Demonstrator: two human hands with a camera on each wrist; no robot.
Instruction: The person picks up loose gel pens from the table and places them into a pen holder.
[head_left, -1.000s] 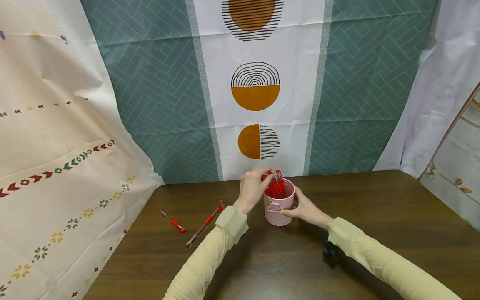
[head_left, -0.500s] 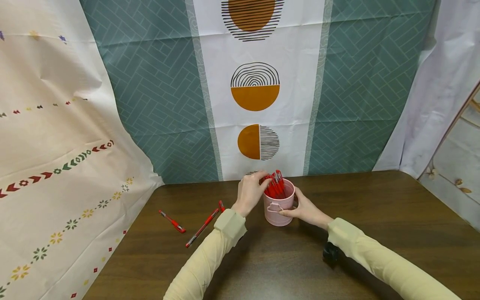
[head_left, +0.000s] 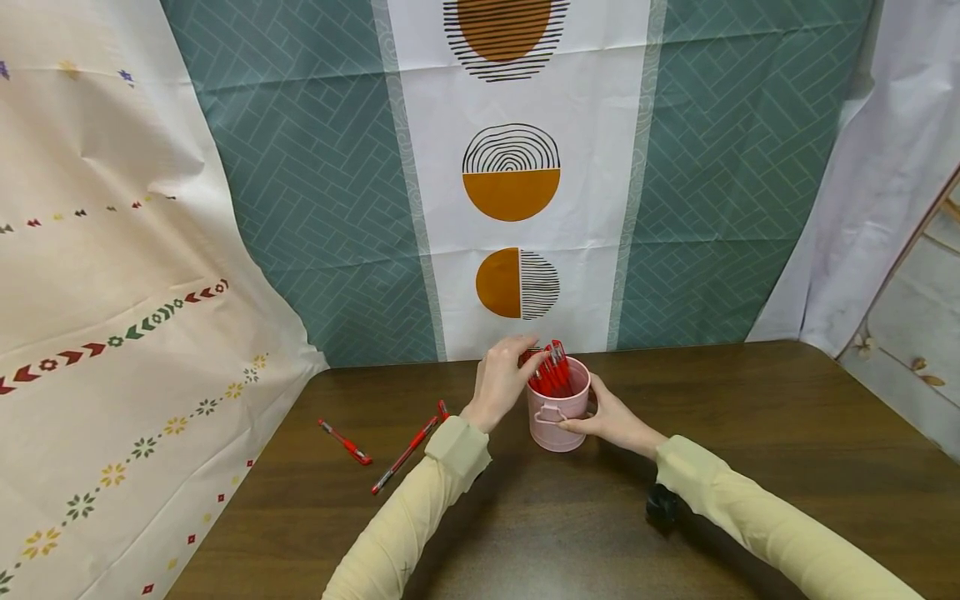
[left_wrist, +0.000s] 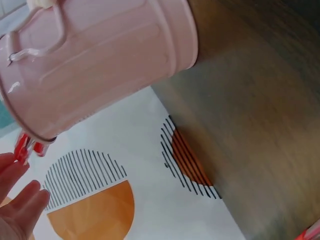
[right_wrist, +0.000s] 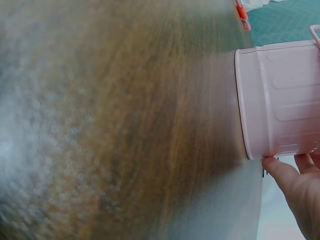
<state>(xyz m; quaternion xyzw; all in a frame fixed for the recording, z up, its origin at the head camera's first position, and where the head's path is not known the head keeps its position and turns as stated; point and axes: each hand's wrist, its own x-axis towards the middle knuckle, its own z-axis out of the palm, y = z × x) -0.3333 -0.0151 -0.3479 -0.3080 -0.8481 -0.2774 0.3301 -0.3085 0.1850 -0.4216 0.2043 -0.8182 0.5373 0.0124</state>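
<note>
A small pink metal bucket (head_left: 558,423) stands upright on the table, with several red pens (head_left: 553,373) leaning together against the left of its inside. My right hand (head_left: 617,421) holds the bucket from the right, thumb near its front handle and fingers round the far side. My left hand (head_left: 501,377) is above the left rim, with its fingertips at the upper ends of the pens. In the left wrist view, the left fingers (left_wrist: 31,202) are spread slightly apart, right by the red pen ends (left_wrist: 26,148) at the rim. The right wrist view has the right fingers (right_wrist: 281,170) against the bucket wall.
On the brown table (head_left: 570,525), a red pen (head_left: 347,442) lies at the far left and another pen (head_left: 405,454) lies slantwise beside it. A third pen (head_left: 443,409) is partly hidden by the left sleeve. Patterned cloth (head_left: 315,208) hangs along the table's back edge.
My left hand shifts slightly left over the pen ends, dips a little, then lifts again. The right hand, the bucket and the loose pens stay in place.
</note>
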